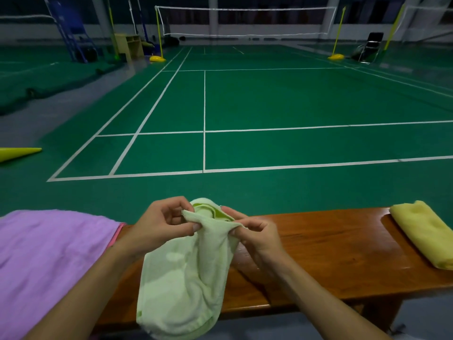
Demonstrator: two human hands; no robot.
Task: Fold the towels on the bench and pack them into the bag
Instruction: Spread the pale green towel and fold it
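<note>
**Pale green towel held up by both hands over the counter**

Nearest, a pale green terry towel [186,278] hangs in a loose, bunched drape in front of the glossy brown wooden counter [331,251], its lower end dropping past the counter's near edge. Its top edge is gathered between two hands. The left hand [161,222] pinches the upper left corner with curled fingers and thumb; the right hand [255,231] grips the upper right part in the same way, fingers curled round the cloth. The two hands sit close together, just above the counter.

To the left, a broad lilac cloth [49,261] lies spread over the counter's left end, with a pink edge showing at its right side. At the right end of the counter rests a folded yellow towel [426,234], well apart from the hands.

Beyond the counter stretches a green badminton court floor [269,99] with white lines. A yellow cone [17,153] lies at the far left. Farthest, a white net [245,20] spans between yellow posts.
</note>
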